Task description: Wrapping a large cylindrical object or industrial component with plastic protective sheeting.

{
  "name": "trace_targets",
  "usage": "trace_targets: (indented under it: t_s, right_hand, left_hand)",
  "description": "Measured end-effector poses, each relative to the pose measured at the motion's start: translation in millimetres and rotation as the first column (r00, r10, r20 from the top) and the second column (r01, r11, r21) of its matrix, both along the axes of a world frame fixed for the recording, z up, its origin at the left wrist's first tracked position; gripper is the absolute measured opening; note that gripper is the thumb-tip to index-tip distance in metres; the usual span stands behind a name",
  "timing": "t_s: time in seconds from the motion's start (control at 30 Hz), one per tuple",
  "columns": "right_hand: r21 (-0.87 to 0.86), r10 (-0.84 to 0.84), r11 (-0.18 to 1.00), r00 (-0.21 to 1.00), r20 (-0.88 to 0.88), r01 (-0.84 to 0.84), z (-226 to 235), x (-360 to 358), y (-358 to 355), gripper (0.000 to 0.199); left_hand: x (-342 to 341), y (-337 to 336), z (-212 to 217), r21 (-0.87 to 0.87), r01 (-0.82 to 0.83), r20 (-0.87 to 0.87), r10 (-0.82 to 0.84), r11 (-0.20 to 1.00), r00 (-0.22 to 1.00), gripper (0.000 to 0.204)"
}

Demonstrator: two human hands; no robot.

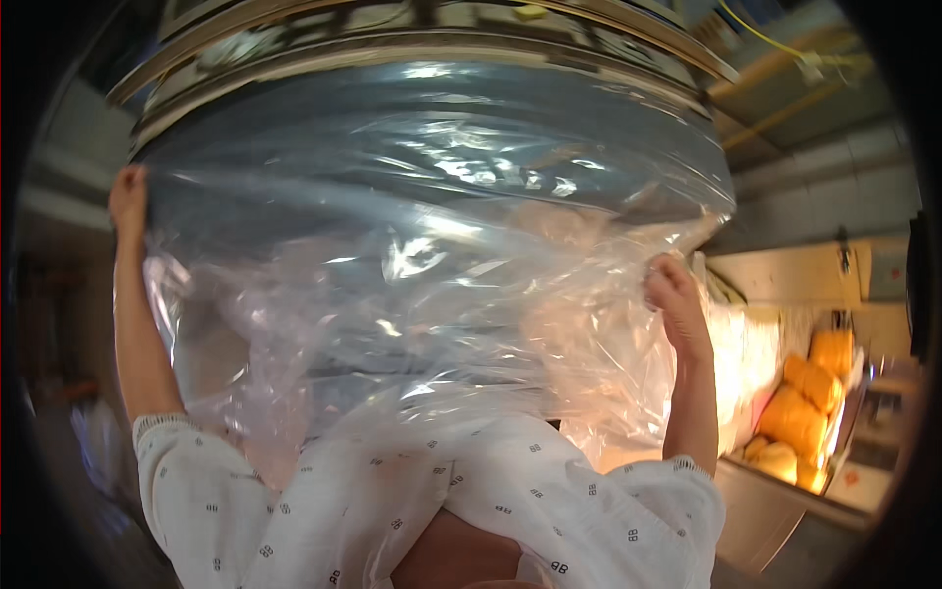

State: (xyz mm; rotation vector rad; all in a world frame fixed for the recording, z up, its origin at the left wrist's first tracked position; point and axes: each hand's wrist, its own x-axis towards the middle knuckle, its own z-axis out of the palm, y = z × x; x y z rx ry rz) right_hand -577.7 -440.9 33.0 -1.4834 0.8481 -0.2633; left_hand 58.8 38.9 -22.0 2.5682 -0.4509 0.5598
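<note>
A wide sheet of clear plastic film (412,255) hangs in front of me, wrinkled and shiny. It spreads over a large dark grey-blue padded slab, perhaps a mattress (294,123). At the far left, my left hand (128,199) is closed on the film's edge, its arm stretched forward. My right hand (669,285) is closed too, gripping the film on the right, a little nearer to me. Between the hands the film sags toward my chest. The slab's near part shows only dimly through the plastic.
Long wooden rails (648,31) cross behind the slab. On the right stand a pale wooden panel (785,277) and several orange bundles (797,417) by a bright light. A yellow cord (760,37) hangs at the upper right.
</note>
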Motion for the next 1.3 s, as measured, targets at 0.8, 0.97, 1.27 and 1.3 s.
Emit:
trace_targets:
  t_s: [0.8,0.97,1.27,1.3]
  right_hand:
    - [-0.817,-0.129,0.549,0.984,0.127,0.177,53,38,-215,0.02]
    - [-0.838,-0.211,0.544,0.96,-0.182,-0.039,-8,77,-219,0.023]
    - [-0.79,-0.244,0.61,0.937,-0.251,-0.053,-8,71,-222,0.03]
    - [-0.788,-0.243,0.614,0.938,-0.246,-0.048,-10,70,-222,0.03]
  left_hand:
    - [96,102,-40,0.209,-0.167,0.09,0.151,0.964,0.984,0.032]
    - [76,181,-4,0.013,-0.086,0.185,0.082,0.996,0.979,0.038]
    - [-49,199,73,-0.54,-0.167,-0.401,-0.078,0.825,0.913,0.045]
    - [-62,200,75,-0.444,-0.169,-0.382,-0.015,0.88,0.924,0.045]
